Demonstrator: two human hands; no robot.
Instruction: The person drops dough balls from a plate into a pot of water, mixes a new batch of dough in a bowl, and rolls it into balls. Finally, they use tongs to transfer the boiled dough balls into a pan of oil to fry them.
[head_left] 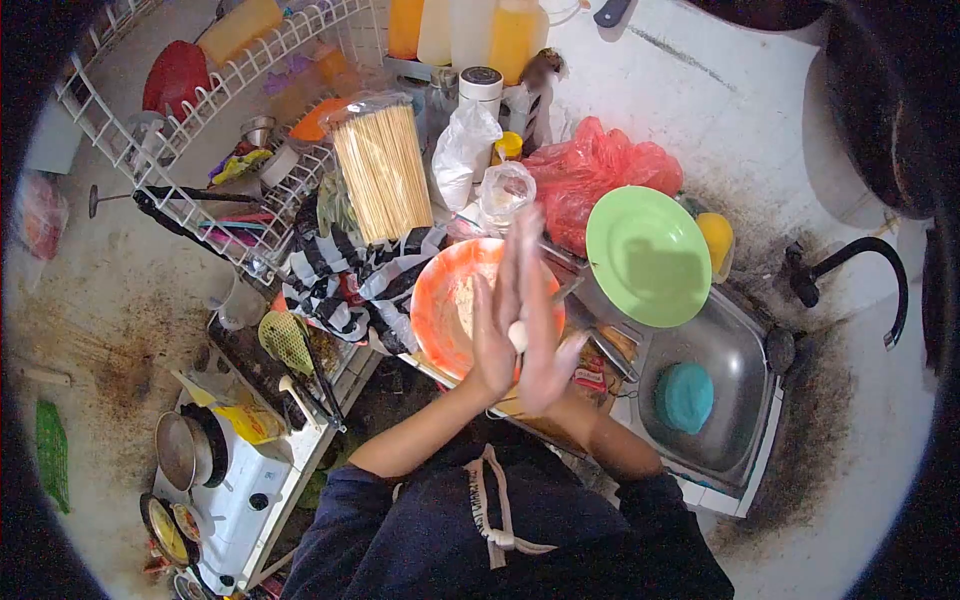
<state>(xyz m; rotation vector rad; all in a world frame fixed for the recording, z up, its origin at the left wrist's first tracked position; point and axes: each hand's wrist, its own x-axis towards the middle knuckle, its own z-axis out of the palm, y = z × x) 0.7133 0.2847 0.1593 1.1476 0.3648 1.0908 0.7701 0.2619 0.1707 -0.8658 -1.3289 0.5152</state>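
My left hand (490,335) and my right hand (540,320) face each other palm to palm above an orange-and-white bowl (435,335). Between the palms shows a small white dough ball (518,336). Fingers on both hands are stretched out, and the right hand is smeared by motion. Inside the bowl lies a pale, lumpy dough mass (465,303), partly hidden behind the hands.
Right of the bowl, a green plate (648,256) leans over the steel sink (735,345), which holds a turquoise object (685,397). Behind are a red plastic bag (600,170) and bundled skewers (382,170). At lower left stands a gas stove (250,480).
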